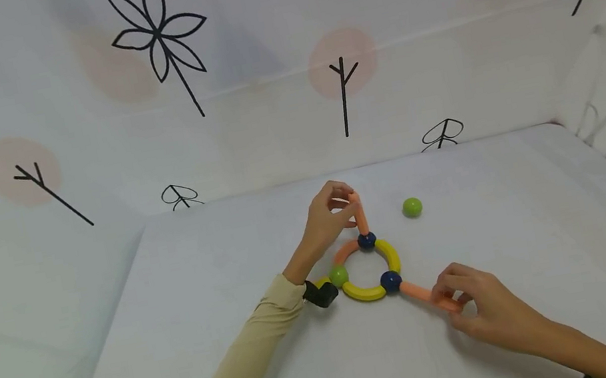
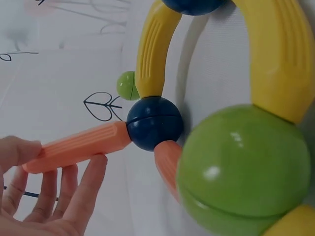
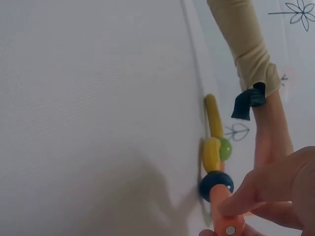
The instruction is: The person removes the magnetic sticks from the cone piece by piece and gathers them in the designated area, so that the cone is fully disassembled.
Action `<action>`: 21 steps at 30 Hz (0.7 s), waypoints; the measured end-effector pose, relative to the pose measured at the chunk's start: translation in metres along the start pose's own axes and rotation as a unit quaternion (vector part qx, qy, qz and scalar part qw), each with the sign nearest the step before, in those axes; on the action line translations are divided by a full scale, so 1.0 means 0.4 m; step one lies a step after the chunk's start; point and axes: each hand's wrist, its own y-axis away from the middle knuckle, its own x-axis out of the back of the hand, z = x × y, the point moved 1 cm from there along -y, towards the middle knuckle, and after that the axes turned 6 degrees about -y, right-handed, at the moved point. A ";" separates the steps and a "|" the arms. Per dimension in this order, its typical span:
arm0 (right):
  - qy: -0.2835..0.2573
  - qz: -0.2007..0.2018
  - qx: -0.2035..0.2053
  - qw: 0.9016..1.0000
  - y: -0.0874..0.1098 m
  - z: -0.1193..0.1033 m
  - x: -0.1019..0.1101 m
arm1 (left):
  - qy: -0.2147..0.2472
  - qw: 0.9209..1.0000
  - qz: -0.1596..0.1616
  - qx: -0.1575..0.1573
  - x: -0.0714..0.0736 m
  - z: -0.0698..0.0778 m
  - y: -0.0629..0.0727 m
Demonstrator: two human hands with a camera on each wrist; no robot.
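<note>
White table (image 1: pixel 199 254) before plant-patterned pale wall (image 1: pixel 268 131)

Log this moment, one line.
left hand: holds far orange rod | right hand: holds near orange rod | both rods: touching navy balls of ring | loose green ball: apart from ring

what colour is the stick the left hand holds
The stick is salmon orange, clearest in the left wrist view.
</note>
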 end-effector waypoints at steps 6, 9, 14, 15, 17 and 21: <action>-0.004 -0.042 -0.058 0.997 0.000 0.029 -0.003 | 0.013 0.999 0.021 0.044 -0.020 0.002 -0.021; -0.006 -0.046 -0.066 0.997 -0.002 0.039 -0.008 | -0.001 0.998 0.016 0.067 -0.030 0.001 -0.030; 0.006 -0.057 -0.073 0.996 -0.010 0.048 -0.016 | -0.109 0.988 -0.042 0.100 -0.047 -0.009 -0.034; 0.008 -0.061 -0.075 0.995 -0.011 0.049 -0.016 | -0.132 0.984 -0.057 0.104 -0.050 -0.010 -0.032; 0.010 -0.067 -0.078 0.995 -0.014 0.049 -0.017 | -0.165 0.977 -0.082 0.107 -0.056 -0.010 -0.025; 0.016 -0.068 -0.074 0.995 -0.017 0.049 -0.014 | -0.204 0.968 -0.105 0.099 -0.063 0.005 -0.003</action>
